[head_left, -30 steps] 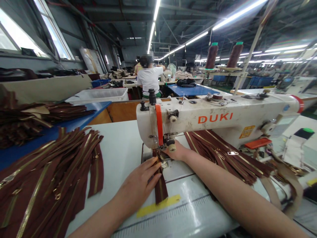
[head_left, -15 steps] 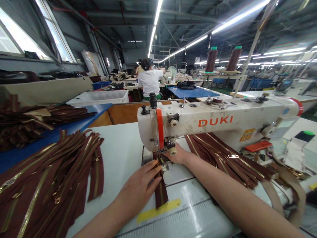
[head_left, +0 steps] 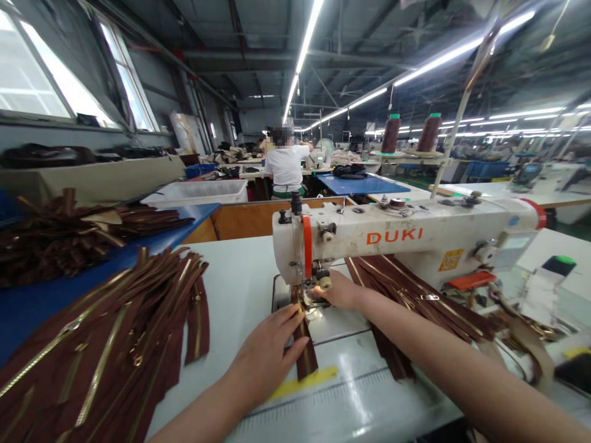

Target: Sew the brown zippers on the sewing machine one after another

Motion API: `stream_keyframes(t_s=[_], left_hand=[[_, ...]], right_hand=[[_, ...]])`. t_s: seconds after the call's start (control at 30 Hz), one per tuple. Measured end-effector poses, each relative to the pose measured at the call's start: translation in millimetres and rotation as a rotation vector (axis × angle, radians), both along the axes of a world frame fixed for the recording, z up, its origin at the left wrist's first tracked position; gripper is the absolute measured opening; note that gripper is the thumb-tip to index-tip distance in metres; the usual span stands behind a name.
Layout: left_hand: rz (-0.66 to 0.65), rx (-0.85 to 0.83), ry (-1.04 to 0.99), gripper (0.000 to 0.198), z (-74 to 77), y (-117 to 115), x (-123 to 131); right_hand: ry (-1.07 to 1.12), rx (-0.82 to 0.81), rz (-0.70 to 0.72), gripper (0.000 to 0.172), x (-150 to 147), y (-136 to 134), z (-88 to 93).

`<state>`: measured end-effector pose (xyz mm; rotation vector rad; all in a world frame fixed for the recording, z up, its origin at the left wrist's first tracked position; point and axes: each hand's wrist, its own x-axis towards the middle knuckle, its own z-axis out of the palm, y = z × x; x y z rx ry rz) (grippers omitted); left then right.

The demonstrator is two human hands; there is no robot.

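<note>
My left hand [head_left: 270,344] lies palm down on the white sewing machine table, fingers stretched and thumb apart. Its fingertips rest on a brown zipper strip [head_left: 306,357] with metal teeth, running lengthwise under the presser foot [head_left: 301,301]. My right hand [head_left: 344,290] reaches behind the needle area from the right. The machine head partly hides its fingers, so I cannot see whether they grip the strip. Above both hands stands the white sewing machine [head_left: 346,231] marked DUKI, with an orange bar on its front.
Brown zippers with gold teeth lie in a pile [head_left: 111,344] on the left and in another bundle [head_left: 415,301] under the machine arm. A blue table [head_left: 28,320] holds more strips. Two thread cones [head_left: 391,134] stand behind. A person in white [head_left: 285,167] sits farther back.
The camera view has shifted, so the machine appears lower and a little right. Both hands keep about the same places at the needle; light now shows brighter there.
</note>
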<state>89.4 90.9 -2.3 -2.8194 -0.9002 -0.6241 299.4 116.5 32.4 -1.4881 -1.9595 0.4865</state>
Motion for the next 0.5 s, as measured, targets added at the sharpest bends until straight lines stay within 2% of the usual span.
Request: stream_keyframes(t_s=[0.1,0.2,0.3,0.37,0.5], left_hand=[[-0.038,0.048,-0.001,0.034,3.8,-15.5,-2.1],[-0.118,0.096,0.013,0.029,7.0,-34.1,-3.8],[-0.168,0.145,0.030,0.030,8.3,-48.9,-5.0],[-0.177,0.165,0.037,0.032,8.2,-55.1,-6.0],[-0.200,0.166,0.059,0.033,8.9,-61.1,-7.7]], right_hand=[[-0.064,0.066,-0.028,0.018,-0.2,-40.2,-1.8],[-0.150,0.166,0.046,0.020,-7.3,-90.9,-11.7],[-0.199,0.157,0.047,0.020,-17.2,-127.6,-20.9],[-0.206,0.146,0.028,0.019,-22.5,-138.3,-23.6],[-0.207,0.130,0.007,0.018,-27.4,-139.8,-23.9]])
